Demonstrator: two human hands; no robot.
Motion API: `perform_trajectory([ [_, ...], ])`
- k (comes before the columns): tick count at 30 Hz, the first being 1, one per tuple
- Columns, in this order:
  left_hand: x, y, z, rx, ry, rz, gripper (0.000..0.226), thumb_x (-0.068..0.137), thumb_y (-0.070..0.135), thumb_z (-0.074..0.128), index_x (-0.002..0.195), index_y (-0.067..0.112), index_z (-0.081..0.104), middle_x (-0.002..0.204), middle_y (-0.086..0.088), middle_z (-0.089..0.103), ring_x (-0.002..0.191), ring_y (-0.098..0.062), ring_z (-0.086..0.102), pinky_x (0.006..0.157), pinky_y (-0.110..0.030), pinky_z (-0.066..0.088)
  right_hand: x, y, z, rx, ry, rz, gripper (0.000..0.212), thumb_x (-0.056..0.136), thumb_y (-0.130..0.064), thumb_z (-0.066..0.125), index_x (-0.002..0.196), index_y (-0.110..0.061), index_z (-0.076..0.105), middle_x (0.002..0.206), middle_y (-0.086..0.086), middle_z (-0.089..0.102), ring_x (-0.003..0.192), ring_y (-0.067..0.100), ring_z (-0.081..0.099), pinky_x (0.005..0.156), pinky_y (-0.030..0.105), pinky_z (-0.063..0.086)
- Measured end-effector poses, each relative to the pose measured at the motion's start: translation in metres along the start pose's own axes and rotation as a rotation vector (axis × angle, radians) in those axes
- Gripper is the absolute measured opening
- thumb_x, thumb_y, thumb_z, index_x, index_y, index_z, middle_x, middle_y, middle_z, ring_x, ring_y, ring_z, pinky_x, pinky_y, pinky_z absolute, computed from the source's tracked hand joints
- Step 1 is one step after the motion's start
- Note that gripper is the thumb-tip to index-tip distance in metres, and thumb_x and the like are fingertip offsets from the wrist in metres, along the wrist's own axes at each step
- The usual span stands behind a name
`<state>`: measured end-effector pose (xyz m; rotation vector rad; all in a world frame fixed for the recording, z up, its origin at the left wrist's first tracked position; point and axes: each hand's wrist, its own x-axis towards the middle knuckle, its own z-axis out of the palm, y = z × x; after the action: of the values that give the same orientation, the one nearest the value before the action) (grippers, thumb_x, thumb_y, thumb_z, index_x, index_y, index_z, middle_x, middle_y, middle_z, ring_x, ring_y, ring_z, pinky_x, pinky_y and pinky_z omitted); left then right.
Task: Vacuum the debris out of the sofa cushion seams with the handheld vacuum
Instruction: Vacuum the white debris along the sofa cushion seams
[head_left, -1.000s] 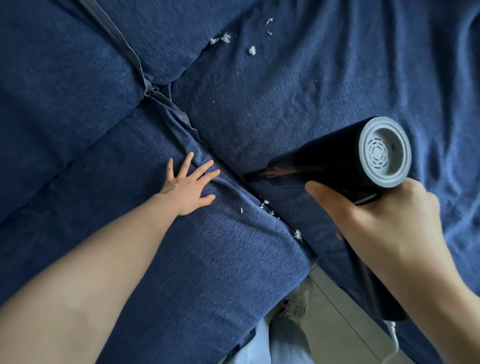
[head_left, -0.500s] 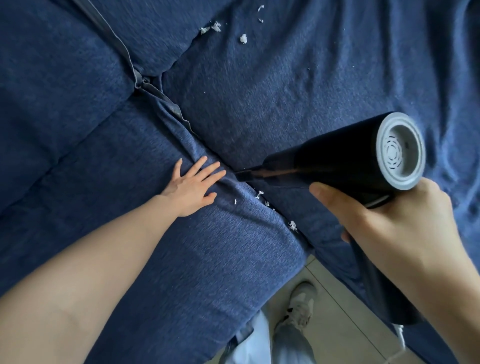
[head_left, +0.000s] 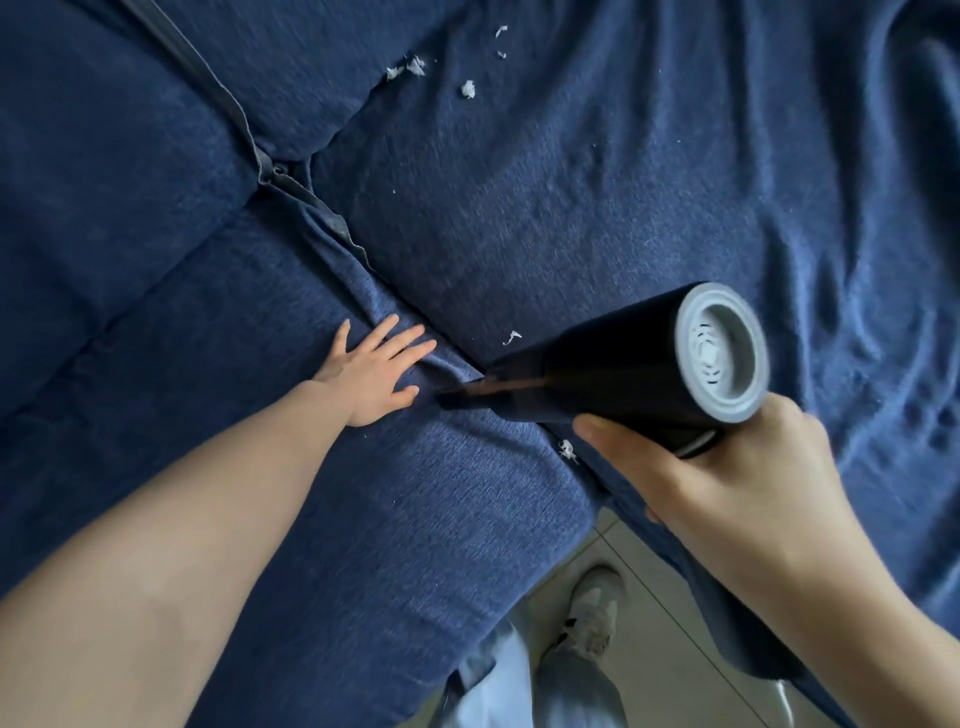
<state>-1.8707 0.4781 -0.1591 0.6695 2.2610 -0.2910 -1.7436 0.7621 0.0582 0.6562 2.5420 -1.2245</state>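
Across four blue sofa cushions (head_left: 597, 208), one black handheld vacuum (head_left: 613, 364), gripped by the right hand (head_left: 727, 483), met the seam (head_left: 395, 291) beside the flat, spread-fingered left hand (head_left: 371, 371), with about six white debris scraps (head_left: 467, 89) scattered.

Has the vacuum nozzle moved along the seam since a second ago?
Yes. The vacuum nozzle has slid up the seam toward the left hand, now almost at its thumb, past the scraps it was near.
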Motion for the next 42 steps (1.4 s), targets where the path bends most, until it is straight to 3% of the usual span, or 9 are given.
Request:
perform_trajectory([
  [5,-0.001,0.006,0.001,-0.045,0.011,-0.039,0.065,0.099,0.048,0.031,0.153,0.037,-0.003,0.16,0.016,-0.013,0.146,-0.014,-0.023,0.112,-0.064,-0.007,-0.001,0.004,-0.004,-0.027,0.059,-0.029,0.04,0.056,-0.071,0.061,0.082,-0.041,0.059,0.062,-0.017,0.065,0.069,0.005,0.061,0.054,0.011,0.042],
  [9,-0.005,0.033,0.007,-0.082,0.087,-0.129,0.064,0.098,0.039,0.033,0.154,0.032,0.003,0.162,0.008,-0.01,0.146,-0.027,-0.02,0.113,-0.066,-0.002,0.005,0.005,-0.006,-0.052,0.165,-0.034,0.049,0.059,-0.073,0.056,0.063,-0.024,0.061,0.055,-0.012,0.064,0.071,0.012,0.065,0.055,0.022,0.033],
  [14,-0.006,0.048,0.012,-0.019,0.141,-0.154,0.06,0.095,0.038,0.037,0.151,0.038,0.014,0.163,-0.002,-0.006,0.145,-0.039,-0.016,0.112,-0.068,-0.001,0.021,0.003,0.009,-0.03,0.171,-0.037,0.052,0.066,-0.066,0.069,0.057,-0.017,0.054,0.063,0.004,0.068,0.083,0.03,0.068,0.068,0.03,0.044],
  [20,-0.008,0.054,0.013,-0.066,0.161,-0.075,0.061,0.096,0.023,0.036,0.153,0.021,0.014,0.162,0.011,-0.003,0.148,-0.021,-0.017,0.115,-0.062,-0.002,0.02,0.003,0.001,-0.037,0.165,-0.065,0.041,0.064,-0.062,0.067,0.057,-0.024,0.053,0.059,-0.007,0.063,0.076,0.018,0.064,0.062,0.026,0.04],
  [23,-0.01,0.061,0.015,-0.092,0.163,-0.096,0.065,0.095,0.018,0.038,0.153,0.028,0.01,0.162,0.009,0.0,0.148,-0.022,-0.013,0.114,-0.063,-0.002,0.014,0.003,-0.013,-0.059,0.225,-0.095,0.038,0.065,-0.058,0.069,0.054,-0.03,0.047,0.057,-0.017,0.054,0.072,0.015,0.059,0.063,0.023,0.034],
  [27,-0.009,0.066,0.015,-0.074,0.134,-0.087,0.067,0.094,0.015,0.041,0.15,0.039,0.014,0.162,0.004,-0.002,0.147,-0.031,-0.015,0.112,-0.064,-0.005,0.013,0.01,-0.023,-0.07,0.214,-0.077,0.038,0.065,-0.061,0.068,0.06,-0.027,0.052,0.065,-0.007,0.063,0.08,0.023,0.064,0.068,0.023,0.035],
  [32,-0.012,0.072,0.019,-0.056,0.169,-0.06,0.06,0.094,0.014,0.041,0.15,0.026,0.022,0.162,0.012,0.0,0.148,-0.024,-0.017,0.114,-0.063,-0.001,0.008,0.018,-0.018,-0.07,0.174,-0.079,0.046,0.063,-0.065,0.065,0.059,-0.02,0.055,0.057,-0.009,0.061,0.072,0.02,0.066,0.063,0.026,0.04],
  [36,-0.017,0.076,0.023,-0.066,0.156,-0.082,0.057,0.097,0.018,0.038,0.151,0.024,0.018,0.162,0.011,-0.001,0.148,-0.02,-0.017,0.115,-0.063,-0.001,0.007,0.023,-0.004,-0.064,0.153,-0.082,0.044,0.064,-0.064,0.069,0.056,-0.027,0.047,0.056,-0.013,0.055,0.074,0.02,0.062,0.058,0.018,0.031],
  [42,-0.021,0.074,0.02,-0.081,0.126,-0.086,0.063,0.098,0.018,0.037,0.153,0.03,0.01,0.162,0.013,-0.006,0.148,-0.019,-0.017,0.113,-0.065,-0.003,0.007,0.03,0.001,-0.158,0.129,-0.117,0.05,0.057,-0.079,0.051,0.065,-0.029,0.052,0.074,-0.01,0.067,0.088,0.025,0.063,0.065,0.023,0.035],
])
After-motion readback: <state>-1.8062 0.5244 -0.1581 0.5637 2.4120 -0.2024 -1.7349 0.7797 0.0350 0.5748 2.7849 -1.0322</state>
